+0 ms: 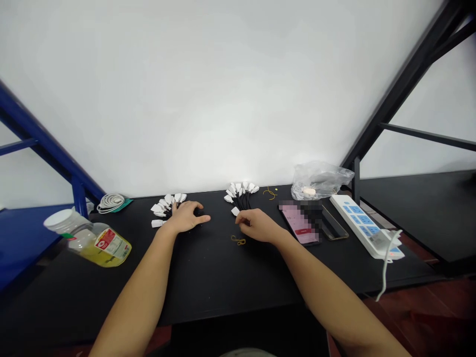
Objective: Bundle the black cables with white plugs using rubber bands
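Note:
Black cables with white connectors (168, 203) lie in a fanned bunch at the left of the table. My left hand (186, 216) rests over their lower part, thumb and index finger spread apart, covering the cable ends. A second fanned bunch of black cables with white connectors (241, 191) lies right of centre. Just below it, my right hand (256, 224) has its fingers pinched together around one short cable, whose white connector (235, 211) points out past the fingertips. Its black part is mostly hidden by the hand. Thin yellow ties (238, 240) lie below the right hand.
On the left are a tilted-looking clear jar (106, 245) of yellow contents and a coiled white cable (111, 202). To the right lie a lit phone (297, 223), a dark phone-like slab (334, 223), a plastic bag (320, 178) and a white power strip (364, 225). More yellow ties (269, 194) lie behind.

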`<state>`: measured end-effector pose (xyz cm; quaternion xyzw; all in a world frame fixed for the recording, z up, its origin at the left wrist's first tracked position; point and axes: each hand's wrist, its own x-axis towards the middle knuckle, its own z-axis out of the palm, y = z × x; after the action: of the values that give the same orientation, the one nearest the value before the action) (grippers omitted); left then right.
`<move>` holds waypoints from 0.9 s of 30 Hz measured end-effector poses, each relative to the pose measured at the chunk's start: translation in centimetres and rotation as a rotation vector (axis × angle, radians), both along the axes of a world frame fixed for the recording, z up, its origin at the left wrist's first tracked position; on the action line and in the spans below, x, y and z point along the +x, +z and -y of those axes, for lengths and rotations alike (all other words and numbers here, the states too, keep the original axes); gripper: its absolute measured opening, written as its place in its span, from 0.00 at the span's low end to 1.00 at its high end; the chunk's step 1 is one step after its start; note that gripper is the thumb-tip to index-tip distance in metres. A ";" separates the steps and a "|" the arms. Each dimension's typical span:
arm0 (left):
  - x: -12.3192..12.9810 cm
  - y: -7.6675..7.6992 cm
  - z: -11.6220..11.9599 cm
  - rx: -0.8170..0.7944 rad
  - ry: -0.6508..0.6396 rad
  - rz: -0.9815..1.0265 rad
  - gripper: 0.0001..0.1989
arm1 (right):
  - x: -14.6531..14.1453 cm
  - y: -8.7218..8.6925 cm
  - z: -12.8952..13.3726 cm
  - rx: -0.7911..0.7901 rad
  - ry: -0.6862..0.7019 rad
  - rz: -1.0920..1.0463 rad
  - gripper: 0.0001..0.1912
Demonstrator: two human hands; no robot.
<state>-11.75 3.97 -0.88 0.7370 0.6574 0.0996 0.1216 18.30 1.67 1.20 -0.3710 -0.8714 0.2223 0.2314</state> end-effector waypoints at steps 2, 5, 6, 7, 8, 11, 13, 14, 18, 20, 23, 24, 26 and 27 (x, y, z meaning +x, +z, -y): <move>1.6 -0.5 0.0 0.067 -0.066 0.031 0.28 | 0.0 0.1 0.0 0.013 -0.015 0.003 0.10; 3.8 -1.1 0.3 0.128 -0.184 0.049 0.25 | 0.1 0.1 -0.2 0.044 -0.084 0.016 0.09; 4.3 -1.3 0.4 0.137 -0.216 0.044 0.24 | 0.2 0.1 -0.3 0.048 -0.108 0.024 0.08; 4.6 -1.5 0.5 0.142 -0.238 0.033 0.23 | 0.2 0.1 -0.4 0.047 -0.128 0.034 0.07; 4.8 -1.6 0.6 0.146 -0.244 0.017 0.22 | 0.3 0.0 -0.5 0.041 -0.143 0.047 0.06; 4.5 -1.6 0.6 0.152 -0.166 -0.059 0.19 | 0.4 0.0 -0.7 0.021 -0.182 0.092 0.04; 4.0 -1.2 0.6 0.140 -0.079 -0.145 0.17 | 0.4 0.0 -0.8 0.014 -0.220 0.115 0.04; 3.8 -0.8 0.6 0.125 -0.043 -0.191 0.16 | 0.5 0.1 -0.8 0.012 -0.241 0.124 0.04; 3.2 0.4 0.8 0.015 0.041 -0.301 0.18 | 0.7 -0.1 -1.3 0.002 -0.333 0.163 0.06; 2.8 0.8 0.8 -0.034 0.079 -0.313 0.21 | 0.8 -0.4 -1.5 -0.009 -0.372 0.199 0.08; 2.1 1.0 0.5 -0.103 0.139 -0.316 0.24 | 0.9 -0.7 -1.7 -0.025 -0.389 0.245 0.10; 1.8 0.9 0.4 -0.127 0.159 -0.309 0.24 | 0.9 -0.8 -1.7 -0.028 -0.388 0.256 0.11; 1.3 0.9 0.3 -0.161 0.194 -0.293 0.25 | 0.8 -1.0 -1.7 -0.034 -0.388 0.277 0.12; 1.2 0.9 0.2 -0.164 0.208 -0.285 0.25 | 0.8 -1.0 -1.7 -0.038 -0.389 0.288 0.12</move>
<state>-10.58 3.74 -0.02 0.6594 0.7464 -0.0478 0.0760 19.09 3.33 0.17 -0.5640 -0.8032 0.1348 0.1361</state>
